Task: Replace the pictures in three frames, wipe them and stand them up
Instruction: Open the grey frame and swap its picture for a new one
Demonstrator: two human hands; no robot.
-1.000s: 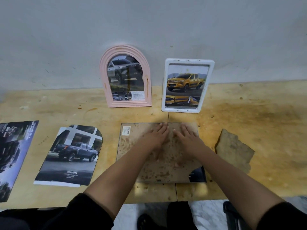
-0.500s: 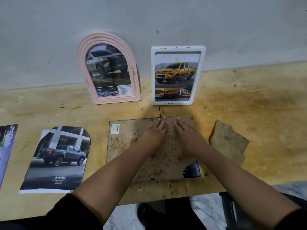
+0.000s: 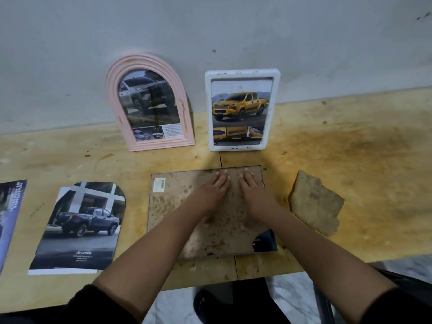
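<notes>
Nearest me, both of the person's forearms reach out over the table edge (image 3: 257, 270). The left hand (image 3: 214, 191) and the right hand (image 3: 253, 192) lie flat and open, palms down, side by side on the stained backing board (image 3: 168, 211) of the third frame, which lies face down at the centre of the table. Neither hand grips anything; they look to be pressing the board into place. A dark corner of a picture (image 3: 265, 240) shows at the frame's 5 o'clock corner where the board is broken away.

At 3 o'clock of that frame, just beside it, lies a crumpled brown cloth (image 3: 315, 203). At 9 o'clock an arch-cut truck print (image 3: 81, 225) lies loose, and further left another print (image 3: 10, 216) runs off the view.

Farther off, at 11 and 12 o'clock, the pink arched frame (image 3: 149, 64) and the white frame (image 3: 242, 72) stand against the wall (image 3: 210, 26), each with a truck picture in it.

So I'd judge two frames finished, and the third still to be closed up, wiped and stood.
</notes>
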